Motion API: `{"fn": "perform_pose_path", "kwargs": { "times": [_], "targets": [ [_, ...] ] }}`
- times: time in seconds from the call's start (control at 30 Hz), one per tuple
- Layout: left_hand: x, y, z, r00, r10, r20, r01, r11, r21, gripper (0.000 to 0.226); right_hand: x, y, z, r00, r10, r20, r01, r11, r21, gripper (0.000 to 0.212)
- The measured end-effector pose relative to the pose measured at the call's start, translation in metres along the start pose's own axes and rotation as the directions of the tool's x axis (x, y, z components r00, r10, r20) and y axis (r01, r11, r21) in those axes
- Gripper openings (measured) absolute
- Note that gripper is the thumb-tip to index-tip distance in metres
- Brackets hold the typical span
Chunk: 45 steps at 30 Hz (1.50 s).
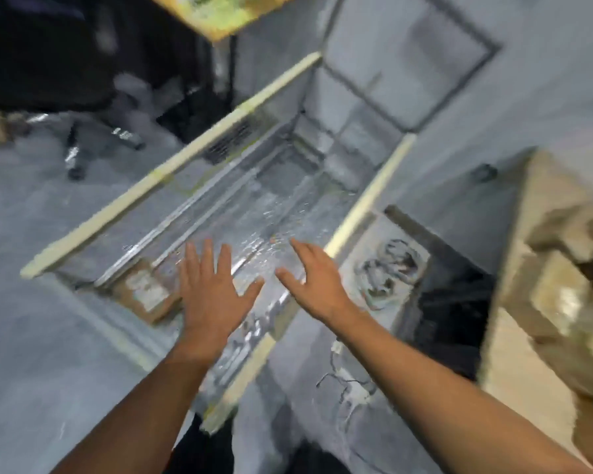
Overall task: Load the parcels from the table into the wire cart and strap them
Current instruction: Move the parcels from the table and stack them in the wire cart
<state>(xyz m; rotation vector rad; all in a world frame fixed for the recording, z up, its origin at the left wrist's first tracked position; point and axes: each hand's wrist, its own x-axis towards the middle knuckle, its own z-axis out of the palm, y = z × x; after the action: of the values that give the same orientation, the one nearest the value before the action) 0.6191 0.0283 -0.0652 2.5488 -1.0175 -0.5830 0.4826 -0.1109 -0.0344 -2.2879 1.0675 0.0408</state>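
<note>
**One parcel in the cart, both hands empty above it**

The wire cart (172, 172) stands open below the camera, its pale top rails framing a shiny mesh floor. One brown parcel (144, 292) with a white label lies flat on that floor in the cart's near left corner. Blur hides whether it touches the cart wall. The rest of the floor shows only glinting mesh, though the smear could hide something flat and silvery.

The left hand (213, 295) hovers over the cart just right of the parcel, fingers straight and spread, holding nothing. The right hand (317, 285) hangs over the cart near its right rail, fingers also extended and empty.

Off to the cart's right, apart from it, the pale table (500, 336) carries a heap of brownish parcels (562, 285), too blurred to count.

Loading looks to be at an early stage, with one parcel in and most of the load waiting on the table. No strap shows anywhere, so strapping appears not yet begun. The loaded parcel looks slim and flat, probably light and a sound base for stacking.
</note>
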Motion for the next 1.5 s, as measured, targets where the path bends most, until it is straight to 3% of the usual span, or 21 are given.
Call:
{"fn": "perform_pose_path", "kwargs": {
  "times": [0.13,0.27,0.4,0.5,0.63,0.73,0.8,0.87,0.93,1.07,1.17,1.33,1.5],
  "targets": [
    [-0.045,0.117,0.019,0.977,0.210,0.031,-0.209,0.977,-0.036,0.094,-0.116,0.077,-0.086,0.932,0.205,-0.299,-0.178,0.977,0.115,0.066],
    [-0.150,0.246,0.093,0.888,0.453,0.082,-0.436,0.885,-0.166,0.096,-0.282,0.181,-0.156,0.746,0.433,-0.506,-0.350,0.901,0.256,0.064],
    [-0.266,0.367,0.162,0.746,0.595,0.300,-0.487,0.794,-0.364,0.075,-0.436,0.269,-0.189,0.548,0.598,-0.585,-0.488,0.796,0.358,0.063],
    [-0.341,0.430,0.210,0.644,0.634,0.427,-0.435,0.763,-0.478,0.071,-0.523,0.328,-0.191,0.352,0.727,-0.590,-0.530,0.674,0.514,0.058],
    [-0.417,0.476,0.279,0.512,0.614,0.600,-0.359,0.788,-0.500,0.087,-0.599,0.395,-0.152,0.118,0.879,-0.462,-0.534,0.448,0.716,0.051],
    [-0.449,0.488,0.325,0.409,0.637,0.653,-0.336,0.771,-0.541,0.082,-0.630,0.435,-0.122,-0.017,0.945,-0.327,-0.530,0.269,0.805,0.068],
    [-0.461,0.484,0.347,0.362,0.654,0.665,-0.295,0.757,-0.583,0.076,-0.639,0.453,-0.107,0.029,0.977,-0.212,-0.496,0.198,0.846,0.074],
    [-0.467,0.477,0.355,0.379,0.642,0.666,-0.212,0.761,-0.613,0.074,-0.639,0.457,-0.095,0.173,0.975,-0.140,-0.436,0.203,0.877,0.064],
    [-0.466,0.468,0.347,0.427,0.631,0.648,-0.164,0.759,-0.630,0.068,-0.631,0.444,-0.088,0.276,0.950,-0.147,-0.373,0.247,0.894,0.051],
    [-0.435,0.439,0.304,0.540,0.592,0.599,-0.075,0.742,-0.666,0.052,-0.591,0.400,-0.091,0.391,0.906,-0.164,-0.282,0.287,0.916,0.063],
    [-0.393,0.406,0.260,0.650,0.523,0.551,0.007,0.721,-0.693,0.051,-0.538,0.366,-0.097,0.524,0.840,-0.138,-0.267,0.316,0.910,0.055],
    [-0.297,0.331,0.190,0.843,0.374,0.387,0.092,0.607,-0.789,0.060,-0.405,0.304,-0.105,0.757,0.643,-0.118,-0.287,0.489,0.824,0.057],
    [-0.206,0.247,0.114,0.964,0.159,0.215,0.113,0.486,-0.866,0.051,-0.258,0.201,-0.099,0.903,0.409,-0.134,-0.223,0.709,0.669,0.061]
  ]
}}
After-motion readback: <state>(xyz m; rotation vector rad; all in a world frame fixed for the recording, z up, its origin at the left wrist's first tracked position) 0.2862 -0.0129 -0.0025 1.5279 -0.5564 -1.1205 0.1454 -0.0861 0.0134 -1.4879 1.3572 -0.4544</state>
